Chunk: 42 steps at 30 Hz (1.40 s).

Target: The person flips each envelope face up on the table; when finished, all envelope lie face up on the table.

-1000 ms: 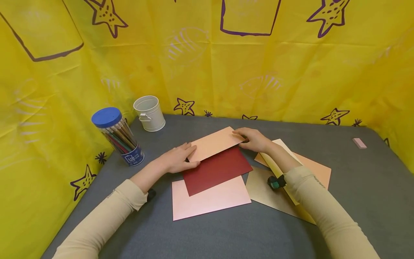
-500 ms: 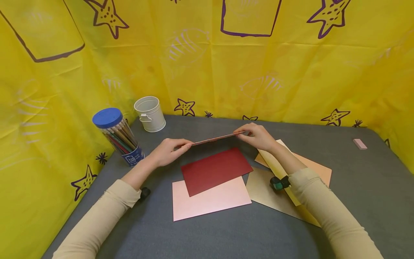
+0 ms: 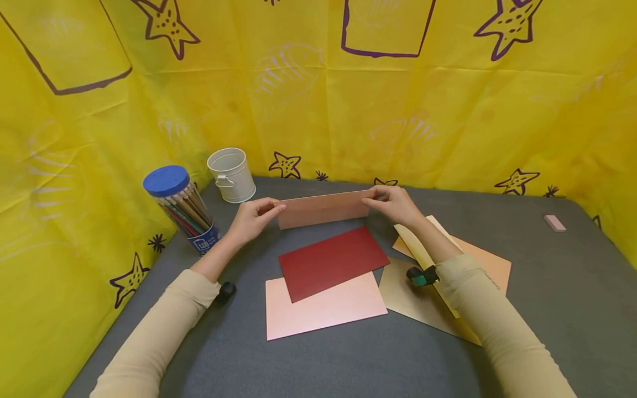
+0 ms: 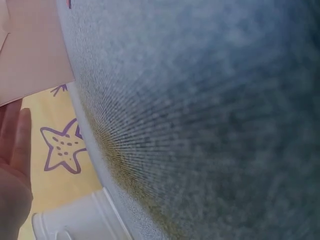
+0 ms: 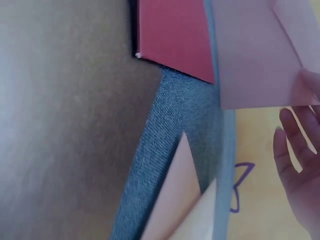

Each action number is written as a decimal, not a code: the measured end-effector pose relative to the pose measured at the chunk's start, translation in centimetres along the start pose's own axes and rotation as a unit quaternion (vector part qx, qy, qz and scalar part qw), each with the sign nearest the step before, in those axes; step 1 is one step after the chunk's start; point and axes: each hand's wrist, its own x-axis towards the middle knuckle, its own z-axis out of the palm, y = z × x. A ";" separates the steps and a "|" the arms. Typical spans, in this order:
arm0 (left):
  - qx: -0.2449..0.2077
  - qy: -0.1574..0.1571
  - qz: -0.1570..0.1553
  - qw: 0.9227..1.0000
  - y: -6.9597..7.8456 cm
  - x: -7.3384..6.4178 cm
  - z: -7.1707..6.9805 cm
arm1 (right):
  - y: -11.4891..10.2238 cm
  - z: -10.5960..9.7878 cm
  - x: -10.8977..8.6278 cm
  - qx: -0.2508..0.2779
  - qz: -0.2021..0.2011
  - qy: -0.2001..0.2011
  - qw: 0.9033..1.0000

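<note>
The left hand (image 3: pixel 250 222) and right hand (image 3: pixel 400 207) pinch the peach envelope (image 3: pixel 323 211), just tipped up so its folded side can be seen.

A dark grey bench (image 3: pixel 239 354) with a fine cloth-like weave carries everything here. Near its left edge stands a clear tub (image 3: pixel 185 214) of pencils with a blue lid, and just beyond it a white bucket (image 3: pixel 236 183). Toward the middle lies a pink paper rectangle (image 3: pixel 323 316); a red one (image 3: pixel 332 266) overlaps its far edge and otherwise lies on the bench. Just to the right are a gold piece (image 3: pixel 398 288) and a peach piece (image 3: pixel 486 260), a pale yellow one (image 3: pixel 414 247) lying across both. A small pink block (image 3: pixel 554 223) sits well apart, far right.
</note>
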 end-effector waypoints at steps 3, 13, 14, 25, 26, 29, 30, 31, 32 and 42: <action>0.016 -0.019 -0.009 1.000 -0.3 0.1 0.0 | 0.5 0.4 0.4 -0.009 0.019 -0.002 1.000; 0.067 -0.081 -0.024 0.994 -1.3 0.2 0.0 | 1.8 1.6 1.0 -0.041 0.056 -0.033 0.997; 0.072 -0.088 -0.028 0.993 -1.3 0.1 -0.1 | 1.9 1.6 1.0 -0.045 0.058 -0.036 0.997; 0.094 -0.117 -0.048 0.988 -1.7 0.1 0.0 | 2.2 1.9 0.9 -0.084 0.043 -0.054 0.994; 0.098 -0.118 -0.047 0.987 -1.7 0.1 0.1 | 2.2 1.8 0.8 -0.088 0.041 -0.055 0.994; 0.100 -0.120 -0.048 0.987 -1.7 0.1 0.1 | 2.2 1.9 0.9 -0.095 0.037 -0.056 0.993; 0.099 -0.119 -0.050 0.987 -1.7 0.1 0.1 | 2.1 1.9 0.9 -0.097 0.037 -0.056 0.993; 0.096 -0.117 -0.053 0.987 -1.7 0.1 0.0 | 2.1 1.9 0.9 -0.097 0.039 -0.055 0.993; 0.094 -0.113 -0.058 0.987 -1.6 0.1 0.0 | 2.1 1.9 0.9 -0.097 0.041 -0.055 0.993; -0.056 -0.053 -0.187 0.979 -1.4 1.1 -0.2 | 1.7 2.1 1.1 0.004 0.116 -0.031 0.993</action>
